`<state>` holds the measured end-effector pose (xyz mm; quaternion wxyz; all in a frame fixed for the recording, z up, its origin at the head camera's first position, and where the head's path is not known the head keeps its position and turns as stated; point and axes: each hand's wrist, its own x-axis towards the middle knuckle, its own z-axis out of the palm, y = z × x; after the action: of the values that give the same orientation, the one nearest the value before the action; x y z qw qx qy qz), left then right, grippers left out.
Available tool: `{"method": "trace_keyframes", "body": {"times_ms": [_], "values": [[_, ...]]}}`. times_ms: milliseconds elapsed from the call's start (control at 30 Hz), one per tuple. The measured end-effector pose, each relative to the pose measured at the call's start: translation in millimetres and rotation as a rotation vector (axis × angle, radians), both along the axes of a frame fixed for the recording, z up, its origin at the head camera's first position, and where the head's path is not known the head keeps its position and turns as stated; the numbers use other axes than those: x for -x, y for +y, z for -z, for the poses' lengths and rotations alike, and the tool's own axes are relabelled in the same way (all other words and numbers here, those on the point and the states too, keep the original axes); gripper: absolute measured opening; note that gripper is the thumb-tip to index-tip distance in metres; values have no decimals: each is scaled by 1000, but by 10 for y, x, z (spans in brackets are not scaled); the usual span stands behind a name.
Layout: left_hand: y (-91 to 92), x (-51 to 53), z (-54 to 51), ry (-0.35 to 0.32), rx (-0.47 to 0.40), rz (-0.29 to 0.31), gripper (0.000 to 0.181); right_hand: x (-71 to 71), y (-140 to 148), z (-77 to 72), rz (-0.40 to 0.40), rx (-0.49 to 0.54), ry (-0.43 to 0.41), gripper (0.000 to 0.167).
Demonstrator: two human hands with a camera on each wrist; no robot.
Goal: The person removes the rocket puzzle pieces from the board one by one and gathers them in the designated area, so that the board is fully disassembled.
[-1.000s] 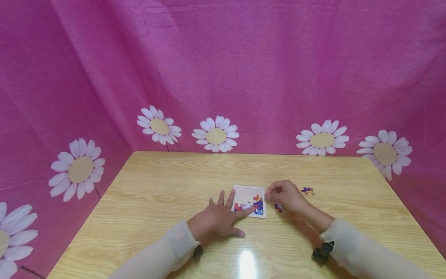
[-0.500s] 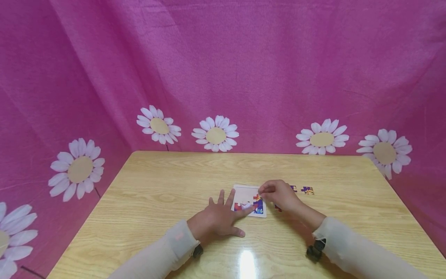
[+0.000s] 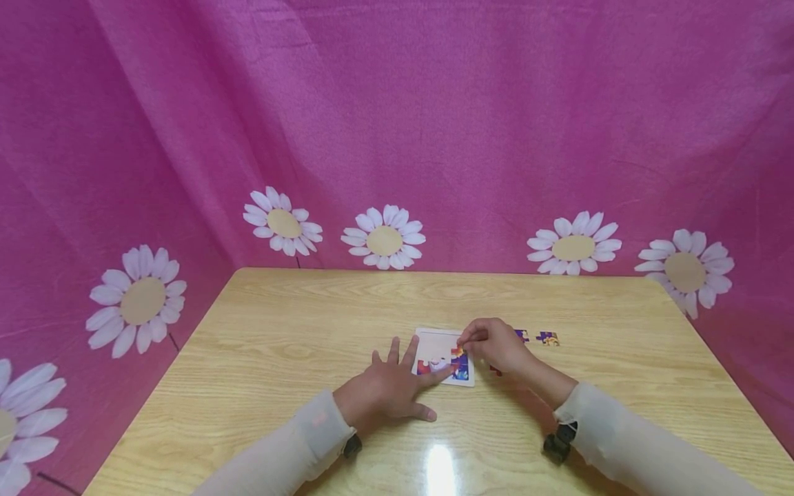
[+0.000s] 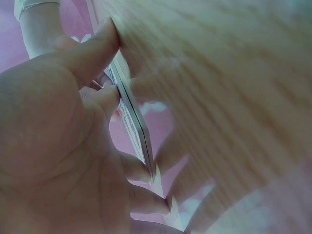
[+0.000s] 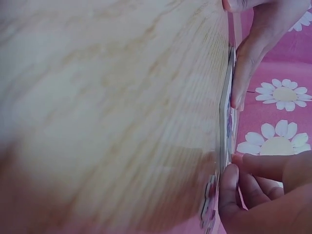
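A small white-bordered jigsaw puzzle tray (image 3: 434,335) lies on the table, with several colourful pieces set along its bottom and right side. My left hand (image 3: 397,389) lies with fingers spread, its index finger resting across the lower pieces and other fingertips by the tray's left edge. At the tray's upper right, my right hand (image 3: 499,344) has thumb and index finger bent together at an orange and blue puzzle piece (image 3: 459,353). The right wrist view puts these fingertips (image 5: 237,159) at the tray's edge; they largely hide what they pinch.
Loose puzzle pieces lie right of the tray: a purple and yellow one (image 3: 548,338), another (image 3: 522,335) partly behind the right hand, and a red one (image 3: 495,370) mostly covered by it. A pink cloth with daisies (image 3: 397,138) hangs behind the wooden table (image 3: 310,303).
My right hand has moved left, from beside the tray onto its right edge, uncovering a loose piece behind it and covering more of the red one. The left hand stays put.
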<state>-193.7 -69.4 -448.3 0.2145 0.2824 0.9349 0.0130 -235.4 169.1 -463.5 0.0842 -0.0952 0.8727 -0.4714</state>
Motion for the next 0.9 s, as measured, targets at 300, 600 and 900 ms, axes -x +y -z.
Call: {"method": "trace_keyframes", "body": {"times_ms": [300,600,900], "values": [[-11,-2,2,6,10,4,81,18,-17,-7,-13,44,51,8],[0,2,-8,-16,-5,-10,81,29,-42,34,14,19,37,11],[-1,-3,-3,-11,-12,-15,81,25,-29,21,39,52,38,12]]}}
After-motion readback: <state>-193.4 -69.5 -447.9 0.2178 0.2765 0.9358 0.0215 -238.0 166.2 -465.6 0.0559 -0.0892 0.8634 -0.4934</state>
